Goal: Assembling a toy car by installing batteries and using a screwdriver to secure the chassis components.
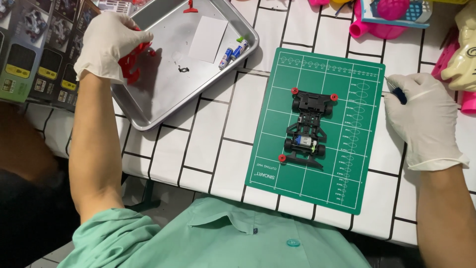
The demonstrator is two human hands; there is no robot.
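Note:
My left hand (pixel 108 44), in a white glove, is closed on a red plastic part (pixel 133 60) over the left side of a metal tray (pixel 163 106). My right hand (pixel 421 116), also gloved, grips a thin tool with a dark blue handle (pixel 399 95) just right of a green cutting mat (pixel 317 188). On the mat lies a small black toy car chassis (pixel 308 130) with red rollers at its corners and a silver motor in the middle. Neither hand touches the chassis.
The tray also holds a white card (pixel 208 38), two small batteries (pixel 233 52), a small red piece (pixel 190 8) and a tiny dark part (pixel 183 69). Printed boxes (pixel 34 49) lie at the left. Pink toys (pixel 386 20) and a cream figure (pixel 463 49) stand at the back right.

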